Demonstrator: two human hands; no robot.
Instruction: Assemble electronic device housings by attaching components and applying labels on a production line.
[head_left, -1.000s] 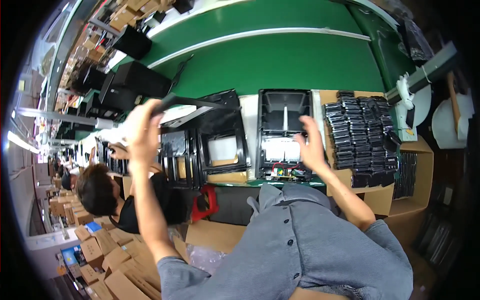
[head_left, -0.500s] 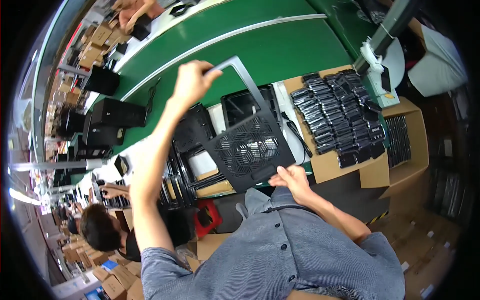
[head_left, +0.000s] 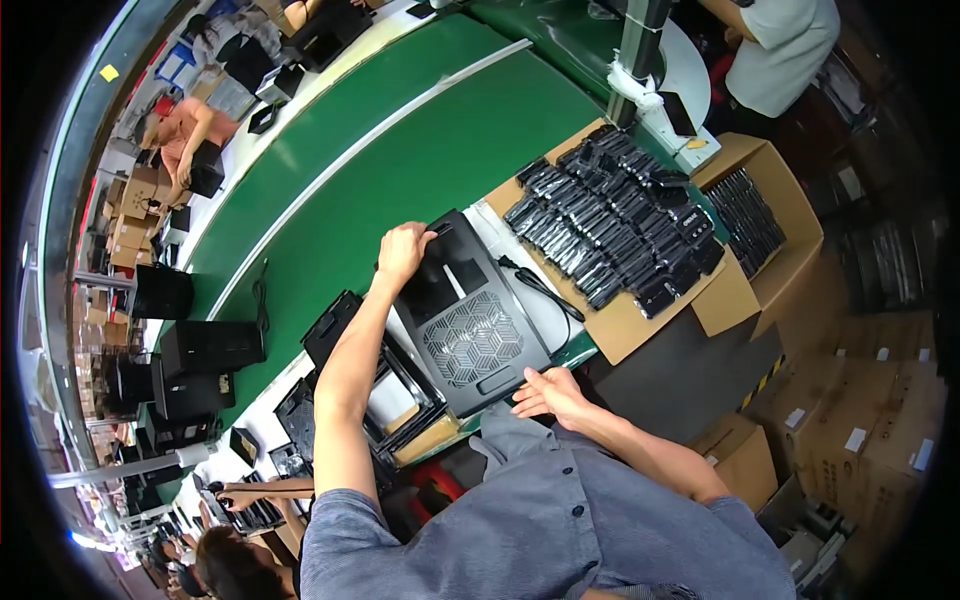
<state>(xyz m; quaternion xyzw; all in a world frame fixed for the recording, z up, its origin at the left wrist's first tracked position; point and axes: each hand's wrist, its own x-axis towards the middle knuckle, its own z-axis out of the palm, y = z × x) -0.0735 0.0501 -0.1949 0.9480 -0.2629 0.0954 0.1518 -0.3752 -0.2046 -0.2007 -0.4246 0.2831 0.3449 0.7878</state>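
Observation:
A black computer-case panel point(head_left: 508, 381) with a hexagon-patterned mesh and a large rectangular opening lies low over the bench, tilted in view. My left hand point(head_left: 403, 255) has its fingers curled round the panel's far left corner. At the near edge is my right hand point(head_left: 553, 397), thumb and straight fingers apart. Its thumb is by the panel's near right corner; whether it touches I cannot tell. Black frames point(head_left: 412, 420) lie stacked left of the panel, partly under my left forearm. To its right a black cable point(head_left: 545, 290) is coiled.
A cardboard sheet point(head_left: 610, 345) holds several rows of wrapped black parts point(head_left: 615, 215). An open carton point(head_left: 795, 215) stands right of it. Beyond the bench runs a green conveyor point(head_left: 350, 230), with black computer cases point(head_left: 210, 345) at left. Co-workers point(head_left: 185, 135) are at the far side and left.
The panel has come down from a raised, tilted hold to lie over the bench. My left hand lowered with its far edge; my right hand stayed by the near edge. The view has turned.

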